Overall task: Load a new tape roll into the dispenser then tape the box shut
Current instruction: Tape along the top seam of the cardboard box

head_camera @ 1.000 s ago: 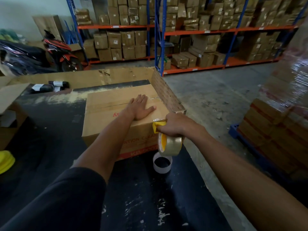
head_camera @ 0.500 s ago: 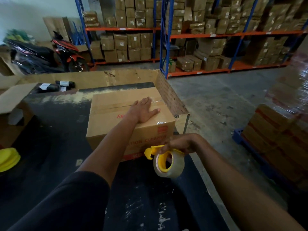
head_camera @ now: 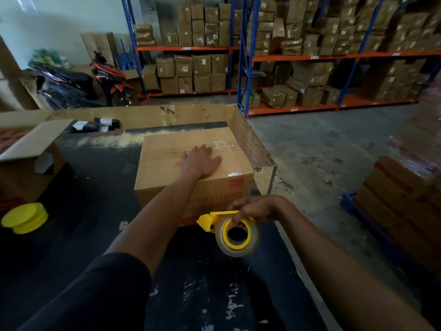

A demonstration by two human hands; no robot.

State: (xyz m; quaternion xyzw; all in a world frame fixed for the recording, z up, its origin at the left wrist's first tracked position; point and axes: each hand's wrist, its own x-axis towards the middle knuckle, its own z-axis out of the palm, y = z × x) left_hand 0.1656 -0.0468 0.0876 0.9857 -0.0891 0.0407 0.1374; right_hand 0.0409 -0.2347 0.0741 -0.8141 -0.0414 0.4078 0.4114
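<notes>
A closed cardboard box point(head_camera: 167, 170) with red print sits on the dark table point(head_camera: 95, 235). Clear tape point(head_camera: 224, 145) runs across its top seam and shines at the near right corner. My left hand point(head_camera: 201, 161) lies flat on the box top, fingers spread. My right hand point(head_camera: 257, 209) grips a yellow tape dispenser point(head_camera: 214, 219) loaded with a clear tape roll point(head_camera: 237, 236), held just in front of the box's near face, a little above the table.
A yellow lid point(head_camera: 25, 218) lies at the table's left. An open carton point(head_camera: 28, 163) stands at the left. Dark rolls point(head_camera: 95, 124) lie at the back by a cardboard wall point(head_camera: 253, 149). Wrapped stacked boxes point(head_camera: 405, 199) stand on a pallet to the right. Shelving and a motorbike lie beyond.
My right hand has drawn the dispenser from the box's top right edge down over the near face to the front of the box. My left hand has stayed flat on top.
</notes>
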